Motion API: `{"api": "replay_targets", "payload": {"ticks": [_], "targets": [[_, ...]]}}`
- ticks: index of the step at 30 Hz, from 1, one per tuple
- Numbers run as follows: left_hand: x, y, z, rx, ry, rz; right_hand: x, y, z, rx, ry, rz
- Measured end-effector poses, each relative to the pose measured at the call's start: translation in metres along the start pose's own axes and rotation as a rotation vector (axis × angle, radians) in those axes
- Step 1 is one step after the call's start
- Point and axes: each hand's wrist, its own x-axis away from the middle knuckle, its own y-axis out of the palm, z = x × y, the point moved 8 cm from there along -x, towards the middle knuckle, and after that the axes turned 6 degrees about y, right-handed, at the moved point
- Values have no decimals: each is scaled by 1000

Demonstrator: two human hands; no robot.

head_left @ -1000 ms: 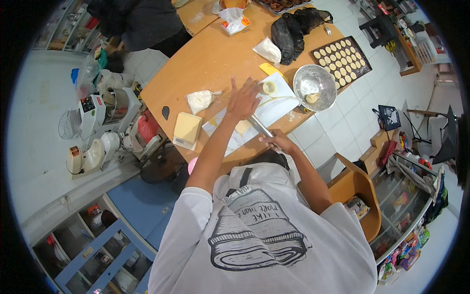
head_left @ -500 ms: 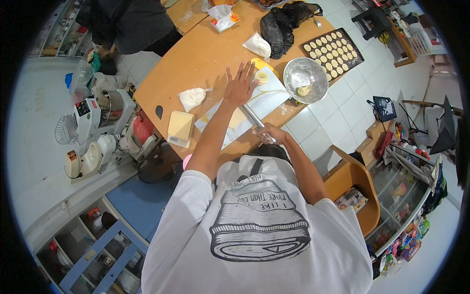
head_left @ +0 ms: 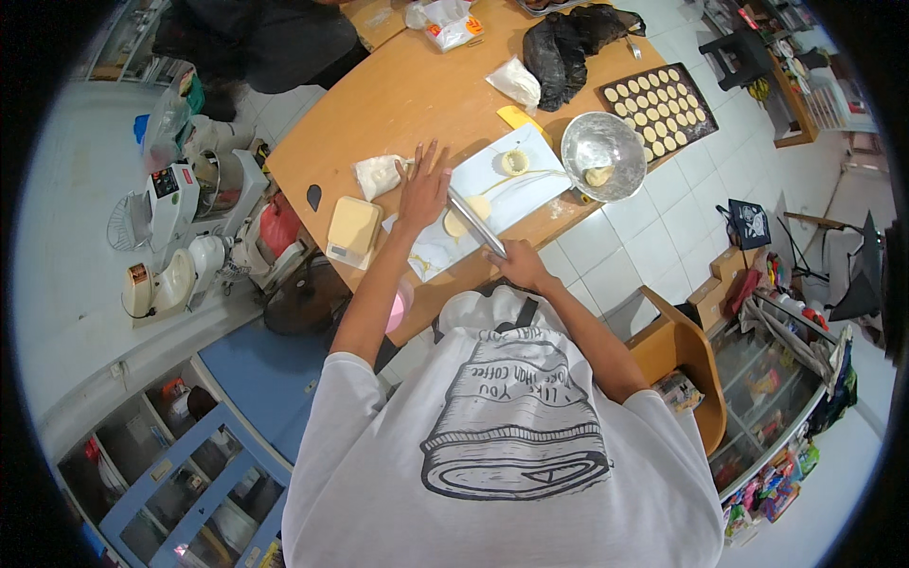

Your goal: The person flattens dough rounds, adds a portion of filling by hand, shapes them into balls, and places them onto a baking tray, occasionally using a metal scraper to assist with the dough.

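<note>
A silver rolling pin (head_left: 478, 223) lies at a slant across a flattened piece of pale dough (head_left: 463, 221) on a white mat (head_left: 512, 205). My right hand (head_left: 517, 264) is closed round the pin's near end. At the far end my left hand (head_left: 423, 194) has its fingers stretched out and spread, the palm at the pin's tip. Beyond the left fingertips sits a clear bag of white powder (head_left: 378, 176). A round pale cutter (head_left: 514, 162) and thin dough scraps stand on the mat's far part.
Right of the mat, a metal bowl (head_left: 603, 142) holds a dough lump, beside a dark tray (head_left: 703, 115) of dough rounds. A kitchen scale (head_left: 354, 230) stands left. Farther back are a yellow scraper (head_left: 521, 120), another powder bag (head_left: 517, 83), a black plastic bag (head_left: 559, 66) and a person in dark clothes (head_left: 260, 43).
My left hand has moved left and nearer, toward the powder bag. The rolling pin has shifted left over the dough, with my right hand still on its near end. The view has shifted slightly.
</note>
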Motion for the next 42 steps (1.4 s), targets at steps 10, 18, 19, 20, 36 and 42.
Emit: {"api": "replay_targets", "payload": {"ticks": [10,18,19,20,36,42], "targets": [[-17,21,-23,-245,-361,80,5,2,-11,504,98,195],[6,8,-25,-149,-205,140,-2,37,18,-304,242,-303],[10,7,-27,-153,-210,146,0,41,15,-412,288,-353],[13,5,-30,-159,-210,159,-1,45,14,-407,282,-357],[64,-13,-29,-168,-268,212,-7,43,25,-122,180,-207],[109,-21,-43,-68,-302,262,8,34,-3,413,2,294]]}}
